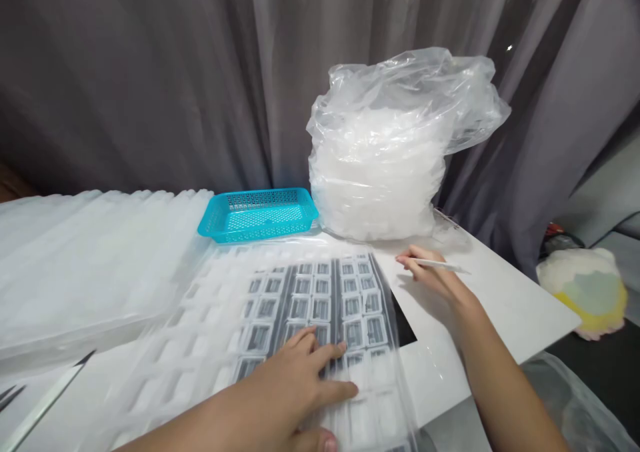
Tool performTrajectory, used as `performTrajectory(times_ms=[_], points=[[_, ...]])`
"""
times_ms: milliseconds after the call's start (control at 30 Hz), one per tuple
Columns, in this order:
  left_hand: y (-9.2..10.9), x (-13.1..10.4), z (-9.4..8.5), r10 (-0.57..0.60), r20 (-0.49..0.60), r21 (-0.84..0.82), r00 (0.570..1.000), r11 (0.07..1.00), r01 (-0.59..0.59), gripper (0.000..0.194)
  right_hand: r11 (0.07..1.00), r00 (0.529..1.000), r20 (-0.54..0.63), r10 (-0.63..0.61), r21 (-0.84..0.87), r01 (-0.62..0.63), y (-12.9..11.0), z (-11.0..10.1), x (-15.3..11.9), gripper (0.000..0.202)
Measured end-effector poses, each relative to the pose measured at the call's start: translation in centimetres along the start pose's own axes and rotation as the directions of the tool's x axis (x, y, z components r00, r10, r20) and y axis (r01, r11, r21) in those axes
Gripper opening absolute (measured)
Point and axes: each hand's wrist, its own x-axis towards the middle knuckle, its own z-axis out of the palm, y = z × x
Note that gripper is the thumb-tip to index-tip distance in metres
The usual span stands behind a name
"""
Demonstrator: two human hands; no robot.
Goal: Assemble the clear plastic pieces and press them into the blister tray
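One left hand (pixel 305 382): laid splayed on the clear compartment tray (pixel 301 292).
Right hand (pixel 430 280): closed on a slim white tool (pixel 437 264), held over the bench (pixel 515 312) beside the tray.
Far side: blue perforated basket (pixel 265 231) and bagged white stack (pixel 375 179) placed.

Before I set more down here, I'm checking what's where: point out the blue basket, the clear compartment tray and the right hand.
Blue basket (pixel 264 219), head view: its perforated floor.
Clear compartment tray (pixel 259 337), head view: one of its compartments.
Right hand (pixel 424 275), head view: its back.
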Motion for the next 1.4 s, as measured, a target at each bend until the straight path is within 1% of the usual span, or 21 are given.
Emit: performTrajectory(times_ms=[100,167,200,233,267,300,333,367,400,433,467,567,600,667,733,800,967,1067,1133,1267,1400], points=[[0.3,0.0,-0.2,0.042,0.003,-0.018,0.999,0.999,-0.042,0.054,0.998,0.995,-0.084,0.048,-0.032,-0.051,1.3,-1.4,-0.3,0.025],[0.4,0.1,-0.2,0.053,0.002,-0.019,0.999,0.998,-0.053,0.054,0.998,0.996,-0.072,0.058,0.041,-0.055,1.2,-1.2,-0.3,0.023],[0.4,0.1,-0.2,0.052,0.005,-0.016,0.999,0.999,-0.052,0.053,0.993,0.998,-0.03,0.051,0.105,-0.048,1.0,-0.8,-0.3,0.024],[0.3,0.1,-0.1,0.052,0.009,-0.013,0.999,0.999,-0.052,0.051,0.981,0.998,0.05,0.029,0.191,-0.038,0.7,-0.3,-0.2,0.025],[0.2,0.2,0.0,0.055,0.011,-0.011,0.998,0.998,-0.055,0.05,0.956,0.987,0.161,-0.01,0.29,-0.037,0.3,0.4,-0.2,0.028],[0.1,0.2,0.0,0.059,0.007,-0.01,0.998,0.998,-0.059,0.048,0.924,0.957,0.283,-0.063,0.379,-0.051,0.0,1.0,-0.1,0.032],[0.0,0.3,0.1,0.063,0.0,-0.009,0.998,0.998,-0.063,0.047,0.893,0.912,0.393,-0.118,0.444,-0.076,-0.3,1.7,0.0,0.035],[-0.1,0.4,0.1,0.067,-0.009,-0.009,0.998,0.998,-0.068,0.047,0.86,0.864,0.475,-0.166,0.498,-0.109,-0.5,2.4,0.1,0.037],[-0.3,0.4,0.1,0.07,-0.017,-0.007,0.997,0.998,-0.07,0.046,0.834,0.831,0.522,-0.195,0.533,-0.139,-0.5,3.0,0.2,0.038],[-0.4,0.5,0.1,0.072,-0.023,-0.005,0.997,0.997,-0.072,0.046,0.818,0.825,0.529,-0.198,0.553,-0.159,-0.5,3.5,0.3,0.039],[-0.4,0.5,0.2,0.075,-0.024,-0.005,0.997,0.997,-0.075,0.045,0.8,0.838,0.513,-0.184,0.574,-0.175,-0.4,4.0,0.5,0.039],[-0.7,0.5,0.3,0.105,-0.047,-0.024,0.993,0.994,-0.107,0.043,0.714,0.918,0.388,-0.082,0.666,-0.217,-0.1,5.0,0.9,0.037],[-0.8,0.5,0.4,0.123,-0.072,-0.04,0.99,0.991,-0.126,0.043,0.691,0.933,0.358,-0.045,0.686,-0.23,0.0,5.2,1.1,0.037],[-1.0,0.3,0.7,0.16,-0.132,-0.082,0.978,0.982,-0.171,0.043,0.672,0.94,0.341,-0.001,0.697,-0.252,0.1,5.4,1.3,0.036],[-1.2,0.2,0.9,0.188,-0.175,-0.123,0.967,0.97,-0.211,0.042,0.67,0.933,0.359,0.004,0.692,-0.269,0.2,5.3,1.5,0.034],[-1.2,0.2,1.0,0.195,-0.173,-0.148,0.965,0.964,-0.221,0.041,0.66,0.935,0.354,0.004,0.702,-0.269,0.3,5.2,1.5,0.03],[-1.1,0.2,0.8,0.182,-0.129,-0.154,0.975,0.967,-0.201,0.041,0.629,0.957,0.289,0.027,0.739,-0.241,0.8,5.2,1.9,0.028],[-1.1,0.3,0.7,0.184,-0.105,-0.133,0.977,0.971,-0.197,0.041,0.642,0.954,0.298,0.025,0.727,-0.244,1.0,5.3,2.9,0.032],[-1.1,0.3,0.7,0.179,-0.093,-0.114,0.98,0.975,-0.189,0.04,0.672,0.942,0.335,0.01,0.695,-0.255,1.0,5.1,3.8,0.034],[-1.2,0.3,0.8,0.166,-0.108,-0.127,0.98,0.976,-0.179,0.039,0.744,0.913,0.408,-0.024,0.617,-0.256,0.8,4.0,5.3,0.035],[-1.2,0.3,0.8,0.145,-0.071,-0.141,0.987,0.978,-0.154,0.04,0.796,0.9,0.436,-0.03,0.555,-0.242,0.9,3.5,5.5,0.035]])
